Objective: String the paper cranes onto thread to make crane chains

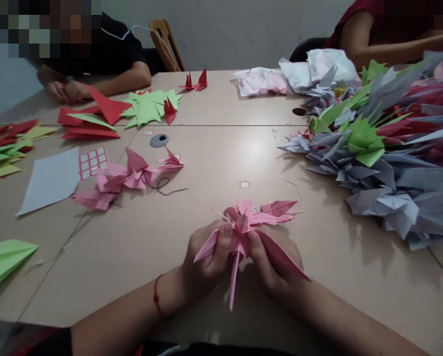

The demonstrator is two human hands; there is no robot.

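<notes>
Crisp, thin pink paper crane, creased into pointed wings and a narrow spike, held above the near side of the smooth, pale table. Clamped on its folds, thumbs pressing: left hand, right hand.

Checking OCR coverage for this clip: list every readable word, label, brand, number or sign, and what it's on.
None readable.
Red-bordered sticker sheet: any print too small to read.
Small label near the grey grommet: marks too small to read.
Red-edged label beyond the held pink folded paper: no legible text.
White sheet: no text visible.
</notes>
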